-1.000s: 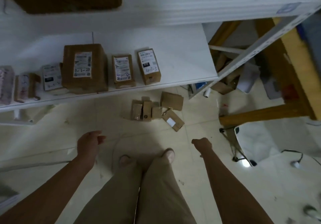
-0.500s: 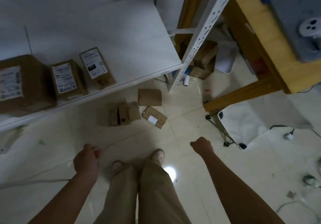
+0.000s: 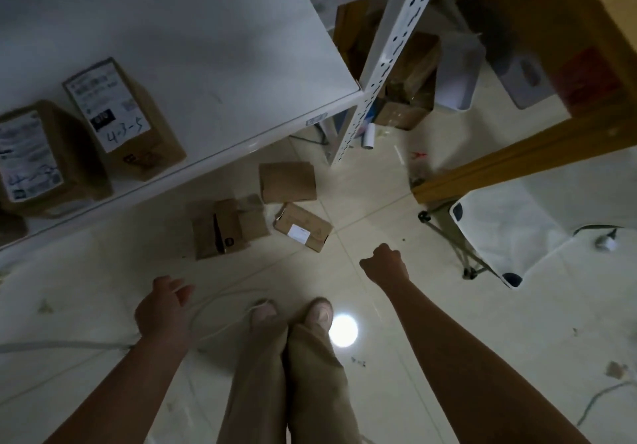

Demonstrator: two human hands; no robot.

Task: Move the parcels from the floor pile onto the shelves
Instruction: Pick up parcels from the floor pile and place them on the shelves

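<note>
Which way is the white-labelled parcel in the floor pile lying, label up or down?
Label up: the parcel lies flat on the floor tiles, its small white label facing the camera, beside the other brown boxes.

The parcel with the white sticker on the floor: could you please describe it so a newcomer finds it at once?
Start at the white shelf and look below its front edge at the floor pile. The parcel with the white sticker lies rightmost, nearest the right hand, alone in showing a small white label.

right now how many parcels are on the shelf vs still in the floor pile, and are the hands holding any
Parcels on the shelf, in view: 2, one marked 4-3-5, one at the left edge.
Parcels in the floor pile: 4, a plain box, a labelled box, two huddled boxes.
Parcels in the left hand or right hand: 0.
Total: 6.
</note>
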